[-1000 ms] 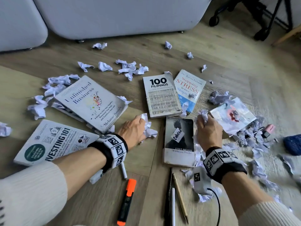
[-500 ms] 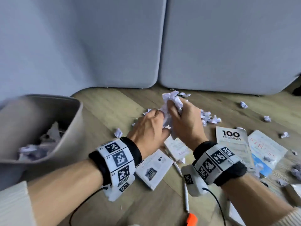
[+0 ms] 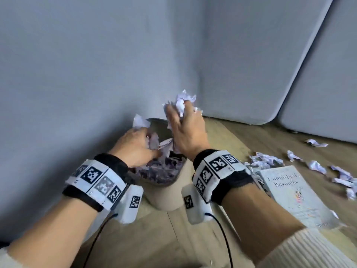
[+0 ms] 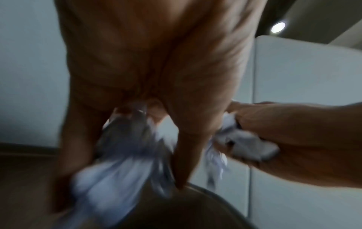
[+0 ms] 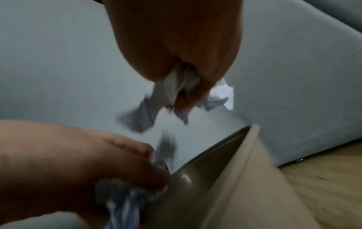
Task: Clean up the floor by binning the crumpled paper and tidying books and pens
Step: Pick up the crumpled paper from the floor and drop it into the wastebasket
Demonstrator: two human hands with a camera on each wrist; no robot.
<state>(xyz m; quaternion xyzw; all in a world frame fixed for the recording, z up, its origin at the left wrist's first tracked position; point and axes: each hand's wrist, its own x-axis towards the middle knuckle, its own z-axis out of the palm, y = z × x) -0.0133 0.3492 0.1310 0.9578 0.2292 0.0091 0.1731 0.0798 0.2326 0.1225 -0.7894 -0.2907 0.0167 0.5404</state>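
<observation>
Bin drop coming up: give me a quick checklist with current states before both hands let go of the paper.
1. Left hand over the bin opening: ok, it sits above the rim with its paper.
2. Right hand over the opening: cannot tell, it is higher and toward the far rim; its paper may overhang the edge.
3. Both wads gripped: ok, though loose pieces hang below the fingers in the wrist views.
4. Room in the bin: ok, paper inside lies below the rim.
5. Bin upright: ok.
6. Floor done: not ok, scraps and a book remain on the right.
</observation>
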